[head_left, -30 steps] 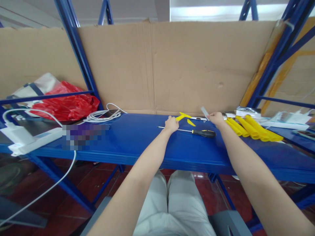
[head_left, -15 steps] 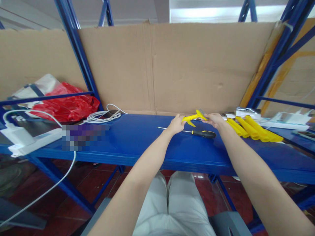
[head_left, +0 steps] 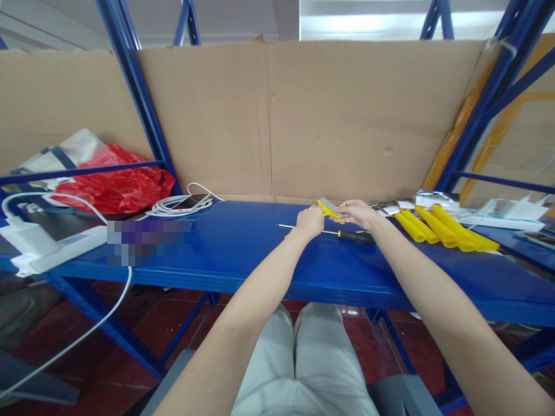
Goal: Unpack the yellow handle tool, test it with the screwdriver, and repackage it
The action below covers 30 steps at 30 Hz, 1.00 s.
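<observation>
My left hand [head_left: 310, 222] is closed around a yellow plastic handle [head_left: 323, 207] with a widened head, most of it hidden in the fist. The fingers of my right hand [head_left: 356, 214] pinch a flat grey piece [head_left: 331, 204] against that head; whether the two are joined I cannot tell. Both hands are just above the blue tabletop [head_left: 247, 242]. Under them lies a screwdriver [head_left: 355, 236] with a black and yellow grip, its thin shaft pointing left. A small bit of yellow shows by my left wrist.
Several yellow tubes [head_left: 442, 228] lie at the right, beside silvery packets [head_left: 436, 199]. Coiled white cable [head_left: 180, 205], a red plastic bag [head_left: 117, 182] and a white power strip [head_left: 71, 248] are at the left. A cardboard sheet [head_left: 329, 121] stands along the back.
My right hand has moved left, closer to my left hand. The yellow handle has turned in my left fist, so less of it shows and the grey piece is more visible.
</observation>
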Tool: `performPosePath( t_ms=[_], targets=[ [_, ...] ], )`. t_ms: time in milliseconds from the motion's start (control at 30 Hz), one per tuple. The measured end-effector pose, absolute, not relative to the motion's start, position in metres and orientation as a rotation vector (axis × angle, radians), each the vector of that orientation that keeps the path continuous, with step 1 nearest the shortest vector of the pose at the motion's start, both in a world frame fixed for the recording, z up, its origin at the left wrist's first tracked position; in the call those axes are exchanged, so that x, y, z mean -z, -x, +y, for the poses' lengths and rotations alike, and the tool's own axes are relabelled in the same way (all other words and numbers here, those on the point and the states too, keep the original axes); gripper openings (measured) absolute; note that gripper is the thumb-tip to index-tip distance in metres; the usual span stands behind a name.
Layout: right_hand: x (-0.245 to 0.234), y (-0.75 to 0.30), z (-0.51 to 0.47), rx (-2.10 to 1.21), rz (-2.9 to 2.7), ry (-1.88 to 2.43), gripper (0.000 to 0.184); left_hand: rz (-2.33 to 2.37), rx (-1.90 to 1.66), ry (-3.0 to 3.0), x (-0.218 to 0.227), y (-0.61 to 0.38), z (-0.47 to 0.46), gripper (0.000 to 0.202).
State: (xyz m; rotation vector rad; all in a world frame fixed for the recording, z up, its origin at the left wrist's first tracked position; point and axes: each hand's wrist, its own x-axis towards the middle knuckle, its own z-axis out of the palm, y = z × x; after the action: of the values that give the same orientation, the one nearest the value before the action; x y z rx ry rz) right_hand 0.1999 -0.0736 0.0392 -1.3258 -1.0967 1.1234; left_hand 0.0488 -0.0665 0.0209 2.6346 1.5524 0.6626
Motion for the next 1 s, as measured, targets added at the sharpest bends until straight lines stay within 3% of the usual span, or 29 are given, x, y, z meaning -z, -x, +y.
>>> performPosePath(
  t_ms=[567,700,1000],
  targets=[
    [-0.033,-0.198,-0.07,-1.104,-1.154,1.453,0.017,1.533,-0.744,-2.605,-0.013,-0.047,-0.059,0.032],
    [-0.031,-0.199,-0.068,-1.072,-1.201,1.485,0.02,1.496,-0.75,-2.659,-0.009,-0.046,-0.054,0.041],
    [-0.027,-0.206,-0.066,-1.103,-1.233,1.531,0.016,1.417,-0.472,-2.9,-0.007,-0.046,-0.057,0.052]
  ],
)
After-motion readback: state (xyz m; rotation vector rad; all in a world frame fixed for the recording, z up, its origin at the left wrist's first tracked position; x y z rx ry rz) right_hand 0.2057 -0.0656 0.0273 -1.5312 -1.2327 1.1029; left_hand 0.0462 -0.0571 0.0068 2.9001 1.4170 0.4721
